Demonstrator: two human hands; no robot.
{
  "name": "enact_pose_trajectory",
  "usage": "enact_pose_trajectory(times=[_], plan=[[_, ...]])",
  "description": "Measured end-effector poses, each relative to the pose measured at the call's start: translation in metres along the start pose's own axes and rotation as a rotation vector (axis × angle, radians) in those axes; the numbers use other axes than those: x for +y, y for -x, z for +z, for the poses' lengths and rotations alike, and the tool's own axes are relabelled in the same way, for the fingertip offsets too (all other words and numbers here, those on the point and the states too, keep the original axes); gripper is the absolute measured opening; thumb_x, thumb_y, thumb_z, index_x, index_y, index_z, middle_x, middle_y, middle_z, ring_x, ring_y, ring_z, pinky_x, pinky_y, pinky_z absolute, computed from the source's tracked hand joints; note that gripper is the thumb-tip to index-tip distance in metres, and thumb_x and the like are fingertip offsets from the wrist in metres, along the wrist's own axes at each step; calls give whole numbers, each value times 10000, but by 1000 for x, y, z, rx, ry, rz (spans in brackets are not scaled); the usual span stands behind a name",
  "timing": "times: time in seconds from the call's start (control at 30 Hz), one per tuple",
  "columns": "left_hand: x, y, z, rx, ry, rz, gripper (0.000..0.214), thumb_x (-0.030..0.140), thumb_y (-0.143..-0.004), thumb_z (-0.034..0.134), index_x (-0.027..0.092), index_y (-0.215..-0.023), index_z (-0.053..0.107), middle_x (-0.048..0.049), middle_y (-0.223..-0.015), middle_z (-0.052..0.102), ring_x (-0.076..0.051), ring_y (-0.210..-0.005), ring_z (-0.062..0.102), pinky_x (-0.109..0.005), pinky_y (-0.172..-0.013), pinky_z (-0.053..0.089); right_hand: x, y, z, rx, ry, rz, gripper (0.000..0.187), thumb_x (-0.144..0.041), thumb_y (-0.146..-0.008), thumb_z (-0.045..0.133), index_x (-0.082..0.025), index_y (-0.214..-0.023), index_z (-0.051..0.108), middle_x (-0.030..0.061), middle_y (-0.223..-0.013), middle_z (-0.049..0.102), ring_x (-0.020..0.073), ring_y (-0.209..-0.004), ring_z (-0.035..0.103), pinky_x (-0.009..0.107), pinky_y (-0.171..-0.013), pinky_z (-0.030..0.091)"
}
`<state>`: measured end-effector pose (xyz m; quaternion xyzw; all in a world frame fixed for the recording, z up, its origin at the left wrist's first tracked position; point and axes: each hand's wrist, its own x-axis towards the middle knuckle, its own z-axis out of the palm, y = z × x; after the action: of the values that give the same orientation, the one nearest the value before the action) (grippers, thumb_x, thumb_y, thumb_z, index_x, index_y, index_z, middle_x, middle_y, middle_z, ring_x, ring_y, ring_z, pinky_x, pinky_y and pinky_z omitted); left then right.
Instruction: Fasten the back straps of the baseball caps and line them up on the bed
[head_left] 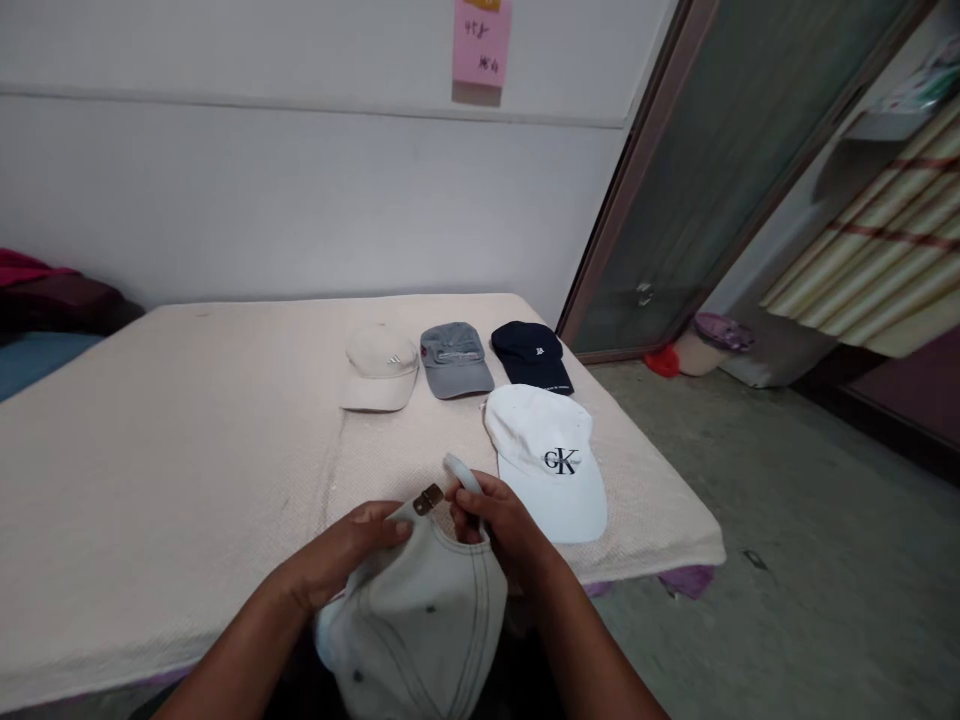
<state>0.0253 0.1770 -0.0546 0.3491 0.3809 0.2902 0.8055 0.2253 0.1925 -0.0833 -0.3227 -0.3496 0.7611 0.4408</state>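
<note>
I hold a pale grey-white cap (420,620) at the near edge of the bed, its back facing up. My left hand (352,550) grips the cap's rear edge beside the bronze buckle (428,499). My right hand (499,525) pinches the cap's white adjuster strap (460,470), which sticks up past the buckle. Just beyond my right hand lies a white cap with a dark "CK" logo (551,460). Behind it, three caps lie in a row: a cream one (380,366), a grey one (454,358) and a navy one (532,355).
The caps lie on a bed with a cream textured cover (187,440) against a white wall. A pink note (481,40) hangs on the wall. A glass door (697,180) stands at the right, with slippers (701,345) on the grey floor by it.
</note>
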Motion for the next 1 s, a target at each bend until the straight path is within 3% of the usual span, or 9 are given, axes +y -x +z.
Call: enact_pose_trajectory(times=[0.17, 0.37, 0.5, 0.67, 0.77, 0.87, 1.0], plan=[[1, 2, 2, 3, -59, -52, 217, 261, -754, 646, 124, -915, 696, -73, -755, 694, -149, -646, 599, -241, -629, 433, 7, -4, 9, -43, 17, -32, 186, -290, -726, 653, -150, -812, 566, -33, -531, 552, 60, -387, 403, 201, -398, 254], [1, -3, 8, -19, -141, 40, 277, 356, -812, 565, 122, -903, 683, -64, -736, 676, -164, -712, 588, -267, -687, 414, 9, -6, 15, -161, 132, -36, 207, -315, -732, 664, -131, -799, 597, -54, -499, 487, 45, -401, 363, 188, -395, 226], [-7, -6, -2, 48, -81, 24, 197, 329, -752, 641, 139, -802, 656, -15, -655, 634, -108, -561, 534, -218, -556, 374, 6, -6, 11, -101, 160, -63, 242, -370, -822, 546, -135, -829, 603, -18, -560, 542, 63, -416, 435, 200, -416, 279], [-3, -3, -8, 181, -47, 32, 178, 285, -711, 670, 145, -818, 643, 0, -628, 597, -85, -503, 494, -194, -485, 344, -7, -4, -1, 53, 17, -218, 146, -263, -771, 606, -144, -857, 606, 1, -657, 562, 89, -547, 513, 211, -513, 361], [1, 1, -8, 194, -20, 35, 207, 283, -712, 661, 148, -868, 646, -35, -716, 627, -121, -585, 552, -219, -542, 397, -16, -5, -8, 128, -78, -302, 155, -275, -789, 583, -157, -888, 594, -21, -602, 522, 70, -467, 447, 207, -465, 333], [1, 4, -11, 176, -12, 48, 187, 267, -733, 623, 154, -880, 650, -41, -744, 631, -133, -615, 568, -227, -556, 412, -19, -8, -10, 181, -113, -351, 174, -315, -833, 528, -169, -912, 578, -48, -550, 477, 34, -362, 294, 190, -393, 254], [-3, 3, -14, 190, -47, 54, 179, 250, -738, 610, 152, -881, 652, -44, -746, 639, -139, -620, 574, -227, -553, 412, -14, -10, -5, 82, -54, -258, 220, -361, -867, 474, -177, -940, 570, -78, -482, 416, 27, -322, 177, 184, -349, 174]])
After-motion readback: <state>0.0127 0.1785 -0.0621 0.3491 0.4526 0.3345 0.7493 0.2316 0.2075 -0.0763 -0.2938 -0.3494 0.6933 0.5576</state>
